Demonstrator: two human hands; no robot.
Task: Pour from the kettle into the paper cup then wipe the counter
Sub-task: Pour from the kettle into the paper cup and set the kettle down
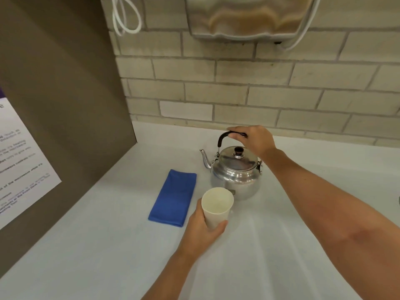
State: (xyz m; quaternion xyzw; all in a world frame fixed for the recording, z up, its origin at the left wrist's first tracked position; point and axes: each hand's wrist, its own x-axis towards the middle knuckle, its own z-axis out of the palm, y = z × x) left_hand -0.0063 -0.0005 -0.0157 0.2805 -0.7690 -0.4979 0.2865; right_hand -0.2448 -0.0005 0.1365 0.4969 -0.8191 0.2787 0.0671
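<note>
A shiny steel kettle (234, 174) with a black handle and a lid knob stands on the white counter (281, 234), its spout pointing left. My right hand (253, 140) is closed around the top of its handle. In front of the kettle my left hand (203, 229) grips an empty white paper cup (217, 205), held upright just in front of the kettle. A folded blue cloth (174, 198) lies flat on the counter to the left of the cup and kettle.
A brick-tile wall (238, 87) runs behind the counter. A brown panel (65, 105) with a printed notice (19, 165) closes off the left side. A metal dispenser (249, 16) and white cables (125, 16) hang on the wall above.
</note>
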